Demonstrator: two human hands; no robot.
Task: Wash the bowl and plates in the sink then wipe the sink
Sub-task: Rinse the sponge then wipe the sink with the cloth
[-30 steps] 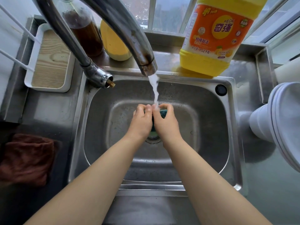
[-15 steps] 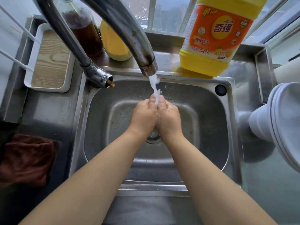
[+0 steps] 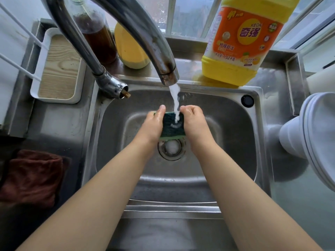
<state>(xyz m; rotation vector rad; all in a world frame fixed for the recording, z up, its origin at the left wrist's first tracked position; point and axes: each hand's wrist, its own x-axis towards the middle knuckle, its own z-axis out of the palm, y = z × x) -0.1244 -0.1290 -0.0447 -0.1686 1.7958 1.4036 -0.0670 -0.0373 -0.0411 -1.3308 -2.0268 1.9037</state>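
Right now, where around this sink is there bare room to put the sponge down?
The steel counter between the white tray and the red cloth is bare. So is the sink floor on either side of the drain. The back ledge is crowded: brown bottle, yellow bottle, detergent jug. White dishes fill the right side.

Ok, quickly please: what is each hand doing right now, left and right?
Left hand: holds the left edge of the green sponge under the running water.
Right hand: fingers curled, grips the sponge's right edge.
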